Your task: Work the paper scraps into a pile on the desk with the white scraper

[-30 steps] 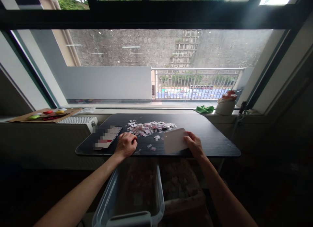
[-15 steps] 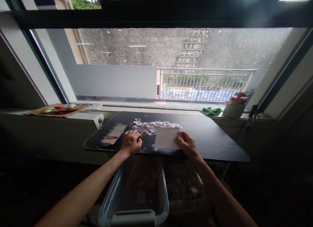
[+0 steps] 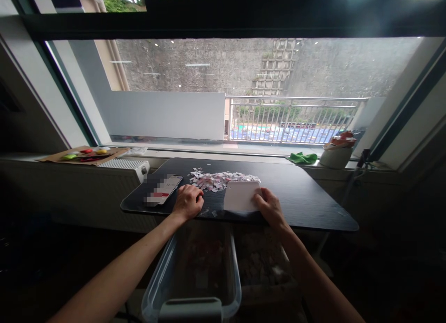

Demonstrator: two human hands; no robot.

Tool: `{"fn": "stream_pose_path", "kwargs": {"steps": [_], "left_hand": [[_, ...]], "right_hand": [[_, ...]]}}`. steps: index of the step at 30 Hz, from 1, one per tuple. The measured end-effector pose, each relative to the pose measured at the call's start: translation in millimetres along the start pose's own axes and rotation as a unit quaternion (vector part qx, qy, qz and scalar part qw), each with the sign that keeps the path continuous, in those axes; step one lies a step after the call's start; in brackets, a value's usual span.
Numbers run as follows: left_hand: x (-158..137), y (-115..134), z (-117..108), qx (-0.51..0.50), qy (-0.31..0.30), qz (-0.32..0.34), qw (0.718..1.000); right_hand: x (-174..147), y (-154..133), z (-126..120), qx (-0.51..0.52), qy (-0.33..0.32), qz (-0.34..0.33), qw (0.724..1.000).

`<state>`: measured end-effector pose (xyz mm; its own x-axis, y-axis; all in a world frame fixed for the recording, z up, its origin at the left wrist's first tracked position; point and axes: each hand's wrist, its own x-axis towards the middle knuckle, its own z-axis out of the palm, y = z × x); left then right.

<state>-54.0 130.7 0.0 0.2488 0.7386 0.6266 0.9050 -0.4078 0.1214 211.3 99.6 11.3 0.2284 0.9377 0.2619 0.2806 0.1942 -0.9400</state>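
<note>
On the black table lies a long heap of small white and pinkish paper scraps. My right hand grips the right edge of a white rectangular card, thumb on its near face. The card is tilted up just in front of the heap's right part. Left of it, my left hand rests curled on the table, knuckles up, and what its fingers enclose, if anything, is hidden. A small clear-looking scrap lies near the front edge between my hands.
A phone lies left of my left hand. Below the table edge stands a clear plastic bin, with another dark container of scraps beside it. A green cloth and a white tub sit on the sill.
A small scrap at the card's lower left corner now lies separately on the table, slightly left. Both hands keep nearly the same pose, and the view has shifted a little.
</note>
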Motion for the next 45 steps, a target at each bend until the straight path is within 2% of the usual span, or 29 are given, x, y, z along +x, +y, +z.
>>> {"fn": "stream_pose_path", "kwargs": {"steps": [4, 9, 13, 17, 21, 22, 26, 29, 35, 45], "left_hand": [[0.0, -0.7, 0.8, 0.003, -0.006, -0.001, 1.000], [0.2, -1.1, 2.0, 0.005, -0.004, -0.004, 1.000], [0.1, -1.1, 2.5, 0.009, 0.002, 0.000, 1.000], [0.2, -0.4, 1.3, 0.010, 0.003, 0.000, 1.000], [-0.1, 0.1, 0.0, 0.005, 0.001, 0.001, 1.000], [-0.1, 0.2, -0.2, 0.004, 0.001, 0.001, 1.000], [-0.1, 0.3, -1.0, 0.001, 0.002, 0.000, 1.000], [0.3, 0.7, -3.0, -0.001, 0.010, 0.000, 1.000], [0.8, 0.8, -5.4, -0.002, 0.008, -0.008, 1.000], [0.3, 0.1, -3.6, 0.014, 0.012, 0.005, 1.000]], "right_hand": [[-3.7, 0.0, 4.8, 0.064, -0.081, -0.002, 0.995], [-5.9, -2.2, 11.9, 0.058, -0.053, -0.011, 0.997], [-9.6, -3.1, 14.1, 0.068, -0.102, -0.014, 0.992], [-12.2, -2.4, 15.3, 0.075, -0.087, -0.023, 0.993], [-5.1, -5.5, 2.9, 0.110, -0.115, -0.025, 0.987], [-1.2, -6.3, -3.6, 0.116, -0.098, -0.021, 0.988], [16.1, 0.4, -32.9, 0.102, 0.107, -0.012, 0.989], [21.6, 15.4, -43.0, 0.064, 0.181, -0.003, 0.981], [15.5, 29.2, -35.9, 0.036, 0.187, -0.018, 0.982], [9.4, 18.1, -34.5, 0.020, 0.090, -0.034, 0.995]]}}
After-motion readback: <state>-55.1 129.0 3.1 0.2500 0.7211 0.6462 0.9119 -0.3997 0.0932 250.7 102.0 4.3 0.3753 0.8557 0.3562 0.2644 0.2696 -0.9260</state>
